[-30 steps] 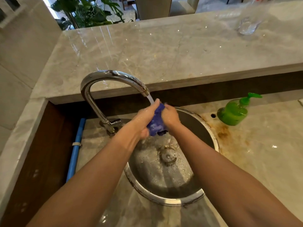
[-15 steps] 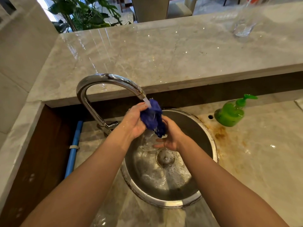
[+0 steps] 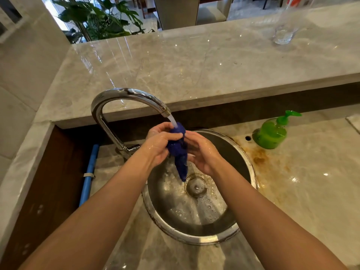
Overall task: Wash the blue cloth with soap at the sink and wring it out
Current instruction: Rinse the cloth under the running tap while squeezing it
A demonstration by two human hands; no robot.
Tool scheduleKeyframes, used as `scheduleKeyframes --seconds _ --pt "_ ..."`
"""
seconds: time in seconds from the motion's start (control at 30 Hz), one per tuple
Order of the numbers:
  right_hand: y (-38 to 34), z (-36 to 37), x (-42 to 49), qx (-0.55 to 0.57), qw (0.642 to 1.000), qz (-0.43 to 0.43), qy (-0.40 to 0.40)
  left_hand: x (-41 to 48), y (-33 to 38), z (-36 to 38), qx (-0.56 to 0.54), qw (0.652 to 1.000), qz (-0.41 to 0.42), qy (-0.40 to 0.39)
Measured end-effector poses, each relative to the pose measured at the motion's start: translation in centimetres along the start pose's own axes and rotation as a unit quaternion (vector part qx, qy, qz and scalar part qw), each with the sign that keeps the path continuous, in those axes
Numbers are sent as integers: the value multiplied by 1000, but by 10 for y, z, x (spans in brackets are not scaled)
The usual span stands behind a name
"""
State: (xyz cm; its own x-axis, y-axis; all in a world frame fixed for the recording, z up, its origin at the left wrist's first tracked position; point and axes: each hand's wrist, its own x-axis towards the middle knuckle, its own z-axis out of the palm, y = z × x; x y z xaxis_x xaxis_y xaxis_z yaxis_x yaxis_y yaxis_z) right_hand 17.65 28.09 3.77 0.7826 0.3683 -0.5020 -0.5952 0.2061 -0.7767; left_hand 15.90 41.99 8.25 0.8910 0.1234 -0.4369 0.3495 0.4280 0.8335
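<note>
The wet blue cloth (image 3: 180, 152) is bunched between both hands over the round steel sink (image 3: 243, 162). Its top sits under the water stream from the curved chrome faucet (image 3: 124, 94), and its lower end hangs in a point toward the drain (image 3: 196, 185). My left hand (image 3: 158, 145) grips the cloth's upper part from the left. My right hand (image 3: 202, 152) presses against it from the right, fingers closed on the fabric. A green soap dispenser (image 3: 271, 134) stands on the counter right of the sink.
A raised marble ledge (image 3: 194, 61) runs behind the faucet, with a clear glass (image 3: 284, 34) at its far right. A blue pipe (image 3: 88, 176) runs along the left beside a dark wood panel. Rust-coloured stains mark the counter right of the sink. Plants stand beyond the ledge.
The cloth went from a tight ball between both hands to a longer shape hanging down. My right hand opened below it, then closed back onto the cloth. Water keeps running.
</note>
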Motion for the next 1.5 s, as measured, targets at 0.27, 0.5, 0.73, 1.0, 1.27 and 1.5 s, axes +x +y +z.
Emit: scheduleKeyframes --seconds 0.27,0.5,0.73,1.0,1.27,1.5 --pt "-6 6 -14 21 999 -37 21 -8 7 -6 -10 1000 1 -13" --pt "-3 6 -15 14 998 -40 55 -14 9 -10 2 999 18 38" --pt "-4 1 -17 2 996 -41 83 -16 7 -15 23 995 20 94" --pt "-1 -2 -26 31 995 -31 90 -17 8 -19 26 995 38 93" --pt "-6 6 -35 14 996 -57 65 -20 2 -11 -2 996 39 78" --pt "-19 16 -43 92 992 -87 6 -25 0 9 49 995 59 60"
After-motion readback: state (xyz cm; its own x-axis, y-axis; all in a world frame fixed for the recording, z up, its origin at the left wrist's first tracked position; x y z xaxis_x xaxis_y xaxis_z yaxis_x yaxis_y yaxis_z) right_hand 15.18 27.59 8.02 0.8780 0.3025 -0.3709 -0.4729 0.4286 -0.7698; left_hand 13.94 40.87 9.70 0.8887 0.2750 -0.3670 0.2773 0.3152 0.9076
